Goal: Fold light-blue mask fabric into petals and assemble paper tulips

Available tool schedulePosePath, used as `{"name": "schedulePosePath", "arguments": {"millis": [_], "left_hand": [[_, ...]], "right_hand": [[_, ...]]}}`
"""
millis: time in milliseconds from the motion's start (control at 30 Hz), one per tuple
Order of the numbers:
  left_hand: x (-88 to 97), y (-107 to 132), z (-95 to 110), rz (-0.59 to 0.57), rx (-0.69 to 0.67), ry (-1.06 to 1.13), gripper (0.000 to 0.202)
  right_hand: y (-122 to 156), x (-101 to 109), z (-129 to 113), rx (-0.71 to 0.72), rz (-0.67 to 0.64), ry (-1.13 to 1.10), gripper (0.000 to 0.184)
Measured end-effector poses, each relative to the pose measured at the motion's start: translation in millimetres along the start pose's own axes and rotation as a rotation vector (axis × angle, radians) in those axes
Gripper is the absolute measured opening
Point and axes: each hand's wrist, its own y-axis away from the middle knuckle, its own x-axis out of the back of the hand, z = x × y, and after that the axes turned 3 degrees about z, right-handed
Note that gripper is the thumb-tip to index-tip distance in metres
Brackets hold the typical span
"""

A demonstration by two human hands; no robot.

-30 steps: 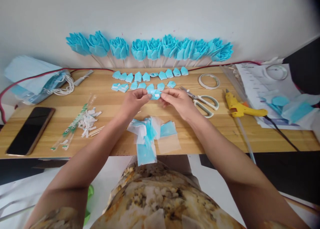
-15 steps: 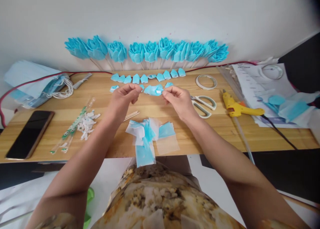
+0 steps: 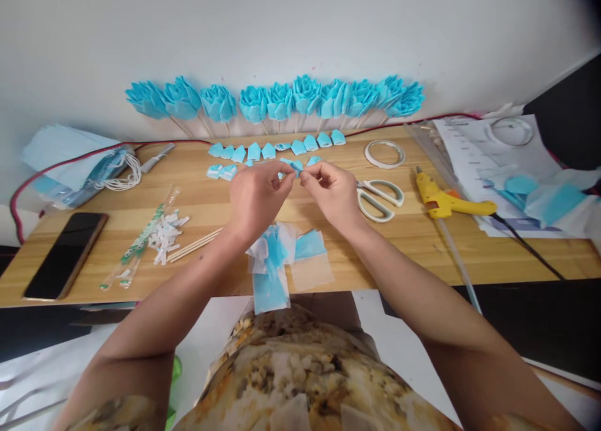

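My left hand [image 3: 256, 196] and my right hand [image 3: 331, 193] meet over the middle of the wooden table [image 3: 328, 237], both pinching a small folded blue petal piece [image 3: 295, 165] between their fingertips. Behind the hands lie two rows of folded blue petals [image 3: 277, 149]. A pile of blue and white cut fabric pieces [image 3: 282, 262] sits at the table's near edge, just below my wrists. Several finished blue flowers on sticks [image 3: 277, 99] lean against the wall.
White-handled scissors [image 3: 380, 199], a tape ring [image 3: 385, 153] and a yellow glue gun [image 3: 446, 199] lie to the right, with papers [image 3: 507, 168] beyond. To the left are a phone [image 3: 66, 252], wooden sticks [image 3: 195, 246], white scraps [image 3: 164, 233] and a bag of masks [image 3: 79, 161].
My hands drew apart half a second ago, the blue piece in my right hand, then came together again. Both now pinch it. The view shifted slightly.
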Motion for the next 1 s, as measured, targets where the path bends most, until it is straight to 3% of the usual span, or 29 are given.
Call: {"name": "schedulePosePath", "arguments": {"millis": [533, 1000], "left_hand": [[1.1, -1.3, 1.0, -0.051, 0.105, 0.091, 0.017], [0.9, -6.1, -4.6, -0.072, 0.139, 0.227, 0.013]], "right_hand": [[3.2, -1.3, 3.8, 0.209, 0.020, 0.126, 0.012], [2.9, -2.2, 5.2, 0.220, 0.011, 0.141, 0.011]]}}
